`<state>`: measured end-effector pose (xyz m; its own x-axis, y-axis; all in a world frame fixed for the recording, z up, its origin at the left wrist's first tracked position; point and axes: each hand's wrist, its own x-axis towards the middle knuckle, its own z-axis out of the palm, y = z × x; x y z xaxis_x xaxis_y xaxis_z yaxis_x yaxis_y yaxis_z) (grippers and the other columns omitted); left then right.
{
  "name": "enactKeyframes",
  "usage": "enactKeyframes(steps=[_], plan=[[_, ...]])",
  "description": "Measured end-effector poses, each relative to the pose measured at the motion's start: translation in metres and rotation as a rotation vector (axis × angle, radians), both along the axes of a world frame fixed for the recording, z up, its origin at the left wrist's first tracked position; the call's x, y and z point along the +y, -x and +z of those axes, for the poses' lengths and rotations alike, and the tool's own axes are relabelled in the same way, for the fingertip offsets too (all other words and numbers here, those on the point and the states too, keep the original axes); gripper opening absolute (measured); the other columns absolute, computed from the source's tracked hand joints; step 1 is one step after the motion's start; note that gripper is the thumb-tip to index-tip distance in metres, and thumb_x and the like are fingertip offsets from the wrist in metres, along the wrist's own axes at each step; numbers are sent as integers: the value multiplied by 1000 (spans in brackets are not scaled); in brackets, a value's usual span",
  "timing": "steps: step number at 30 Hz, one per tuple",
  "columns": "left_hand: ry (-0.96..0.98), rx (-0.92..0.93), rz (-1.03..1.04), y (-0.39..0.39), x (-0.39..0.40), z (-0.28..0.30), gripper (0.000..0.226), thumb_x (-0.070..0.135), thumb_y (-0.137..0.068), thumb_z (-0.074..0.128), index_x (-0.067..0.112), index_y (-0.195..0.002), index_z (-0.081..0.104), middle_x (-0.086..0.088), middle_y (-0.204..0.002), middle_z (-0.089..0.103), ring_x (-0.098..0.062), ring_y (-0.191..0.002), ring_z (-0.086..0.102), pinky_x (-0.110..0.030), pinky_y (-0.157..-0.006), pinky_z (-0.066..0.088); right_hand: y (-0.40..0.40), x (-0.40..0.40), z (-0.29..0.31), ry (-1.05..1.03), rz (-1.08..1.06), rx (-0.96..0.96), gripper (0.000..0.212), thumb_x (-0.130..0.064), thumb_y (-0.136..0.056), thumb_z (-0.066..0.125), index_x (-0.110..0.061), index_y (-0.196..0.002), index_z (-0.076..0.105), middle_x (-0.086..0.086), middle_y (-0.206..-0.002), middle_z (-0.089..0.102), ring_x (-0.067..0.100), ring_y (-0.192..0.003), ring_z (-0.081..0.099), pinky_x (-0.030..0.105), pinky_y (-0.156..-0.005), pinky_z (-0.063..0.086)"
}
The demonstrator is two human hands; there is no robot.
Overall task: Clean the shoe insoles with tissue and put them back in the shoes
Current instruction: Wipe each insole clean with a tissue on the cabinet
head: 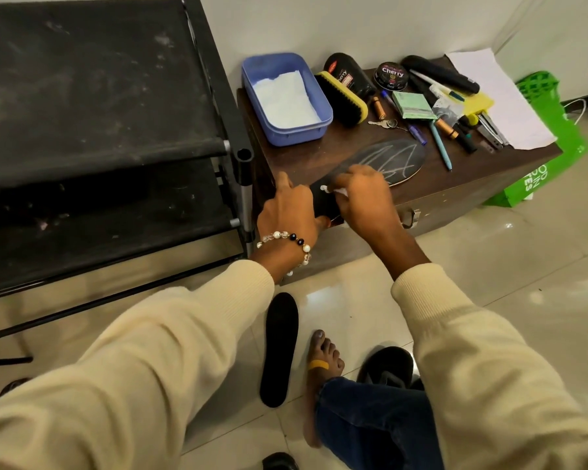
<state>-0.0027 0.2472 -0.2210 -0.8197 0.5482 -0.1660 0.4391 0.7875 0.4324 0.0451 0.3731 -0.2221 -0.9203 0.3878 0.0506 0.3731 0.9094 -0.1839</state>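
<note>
Pretty plain room: white painted wall (319, 25) at the back, glossy cream tile floor (489, 266) throwing back soft glare from the light. On one side sits a black metal-frame rack with dusty dark fabric shelves (92, 96), and right against it a low dark-brown wooden cabinet (455, 195) with a small metal handle on the front. A bright green shopping bag (557, 154) leans at the cabinet's far end by the wall.

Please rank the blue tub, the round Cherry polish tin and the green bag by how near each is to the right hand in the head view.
From the right hand wiping the insole on the box:
1. Blue tub, up and to the left on the box top, tissue inside.
2. Cherry polish tin, farther back near the wall.
3. Green bag, off the box's right end, on the floor.
</note>
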Motion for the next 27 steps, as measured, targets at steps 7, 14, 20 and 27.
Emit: enactKeyframes(steps=[7, 14, 20, 27], plan=[[-14, 10, -29, 4, 0, -2, 53, 45, -78, 74, 16, -120, 59, -7, -128, 41, -36, -97, 60, -38, -70, 50, -9, 7, 5, -185, 290, -178, 31, -8, -95, 50, 1, -123, 60, 20, -115, 52, 36, -104, 45, 41, -84, 41], [-23, 23, -45, 5, 0, -4, 50, 44, -78, 74, 17, -118, 60, -5, -125, 42, -33, -93, 59, -35, -63, 44, 1, 2, 4, -196, 190, -269, 52, -10, -94, 48, -3, -144, 34, 18, -140, 30, 35, -118, 33, 46, -94, 40], [-22, 22, -41, 6, 0, -6, 51, 45, -77, 75, 17, -116, 61, -4, -128, 42, -32, -94, 59, -37, -65, 48, 3, -1, 18, -223, 170, -365, 38, -10, -96, 44, -2, -133, 47, 17, -131, 36, 35, -118, 32, 45, -90, 38], [-35, 27, -63, 7, 0, -9, 48, 44, -77, 75, 15, -114, 61, -5, -126, 43, -33, -95, 59, -38, -67, 49, -6, 0, 27, -140, 151, -462, 38, -3, -88, 56, -11, -125, 55, 12, -134, 33, 33, -120, 30, 47, -93, 35]])
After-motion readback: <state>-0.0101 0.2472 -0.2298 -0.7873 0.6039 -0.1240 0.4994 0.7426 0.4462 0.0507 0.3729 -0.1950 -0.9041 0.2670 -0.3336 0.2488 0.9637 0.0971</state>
